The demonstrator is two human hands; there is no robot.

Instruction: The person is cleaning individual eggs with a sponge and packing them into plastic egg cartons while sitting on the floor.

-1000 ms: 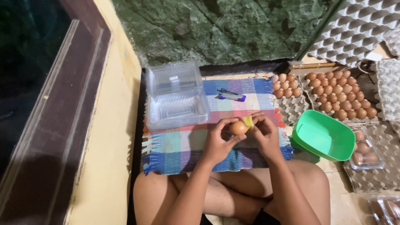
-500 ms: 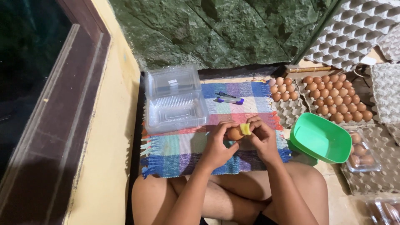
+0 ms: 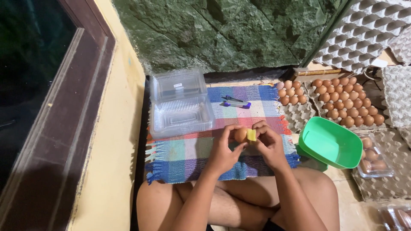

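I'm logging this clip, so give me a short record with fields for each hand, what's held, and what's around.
left hand: holds a brown egg
right hand: presses a small yellow piece against the egg
under the hands: checked woven mat
on mat: open clear plastic egg box, blue tool
right side: green bowl, trays of brown eggs

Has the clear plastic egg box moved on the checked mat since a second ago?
No. The clear plastic egg box lies open at the same far left corner of the checked mat.
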